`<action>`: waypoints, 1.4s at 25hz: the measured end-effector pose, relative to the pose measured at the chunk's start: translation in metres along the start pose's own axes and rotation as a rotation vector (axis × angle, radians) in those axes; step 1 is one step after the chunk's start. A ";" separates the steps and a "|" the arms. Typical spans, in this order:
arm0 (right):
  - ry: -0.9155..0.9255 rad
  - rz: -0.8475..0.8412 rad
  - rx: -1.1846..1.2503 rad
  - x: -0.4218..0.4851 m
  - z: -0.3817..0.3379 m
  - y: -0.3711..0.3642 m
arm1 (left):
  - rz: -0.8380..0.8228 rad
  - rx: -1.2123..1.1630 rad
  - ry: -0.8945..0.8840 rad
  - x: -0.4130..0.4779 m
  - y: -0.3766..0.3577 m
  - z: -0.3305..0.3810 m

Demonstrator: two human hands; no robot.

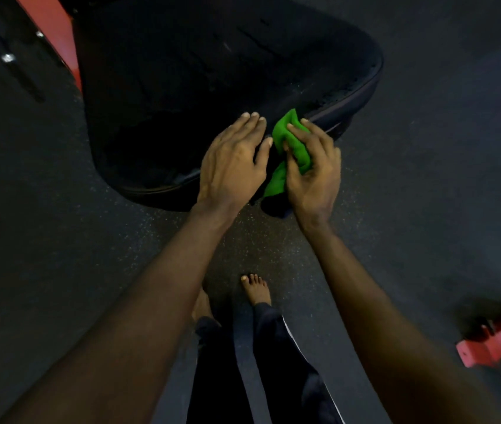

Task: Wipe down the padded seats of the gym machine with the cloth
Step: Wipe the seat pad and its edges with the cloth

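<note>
The dark speckled rubber floor point(44, 240) carries everything here. The broad black padded seat point(212, 87) of the machine fills the upper middle of your view, with its rounded near edge turned toward you. A red metal frame piece point(50, 26) shows behind the seat's far left corner, and a red metal foot bracket point(493, 341) sits well apart by the floor's near right edge.

Your left hand point(232, 162) lies flat on the seat's near edge with the fingers straight and together, grasping nothing. Your right hand point(313, 175) is just beside it, fingers and thumb curled round the crumpled green cloth point(292, 142). The cloth is bunched against the seat's near rim, and a tail of it hangs down below your palm.

You look to be at the start of a pass, or between passes, along that rim. To do it well:

- Open the cloth out so a flat face meets the padding, not a wad.
- Keep the left hand pressing to steady the seat.
- Draw the cloth in long overlapping strokes from the near edge toward the far one.
- Follow the piped seam, where grime probably gathers.
- Gather up the loose tail so it does not drag on the floor.

No bucket, bottle or other container is in view, so I cannot tell whether the cloth is damp.
</note>
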State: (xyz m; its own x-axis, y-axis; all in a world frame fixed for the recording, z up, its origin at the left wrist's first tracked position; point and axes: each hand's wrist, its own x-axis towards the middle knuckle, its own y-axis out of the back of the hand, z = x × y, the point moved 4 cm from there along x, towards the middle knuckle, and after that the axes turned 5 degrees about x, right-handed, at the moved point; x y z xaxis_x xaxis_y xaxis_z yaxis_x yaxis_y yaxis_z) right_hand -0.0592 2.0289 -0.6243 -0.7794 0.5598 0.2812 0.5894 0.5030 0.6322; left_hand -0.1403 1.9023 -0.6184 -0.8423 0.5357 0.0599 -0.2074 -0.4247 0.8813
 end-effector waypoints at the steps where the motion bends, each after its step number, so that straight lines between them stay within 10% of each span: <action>1: 0.007 0.009 -0.007 0.007 0.006 0.005 | -0.011 0.010 -0.028 -0.001 -0.003 -0.003; 9: -0.238 0.301 0.113 0.042 0.039 0.022 | 0.037 0.050 -0.060 -0.007 -0.007 -0.005; 15: -0.044 0.054 0.038 0.007 0.019 0.008 | 0.080 0.067 -0.053 -0.008 -0.009 -0.004; 24: -0.327 0.356 0.127 0.058 0.054 0.032 | 0.099 0.061 -0.025 -0.008 -0.012 -0.004; 30: -0.175 0.139 0.154 0.011 0.026 0.008 | 0.129 0.069 0.001 -0.007 -0.013 -0.002; 35: -0.235 0.284 0.179 0.044 0.040 0.020 | 0.144 0.108 0.006 -0.007 -0.014 -0.001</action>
State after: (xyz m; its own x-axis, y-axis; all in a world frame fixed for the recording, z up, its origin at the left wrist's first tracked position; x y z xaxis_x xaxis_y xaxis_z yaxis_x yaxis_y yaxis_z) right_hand -0.0732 2.0903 -0.6283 -0.5228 0.8178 0.2406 0.8181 0.4019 0.4114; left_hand -0.1317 1.9035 -0.6316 -0.8626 0.4701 0.1866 -0.0298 -0.4155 0.9091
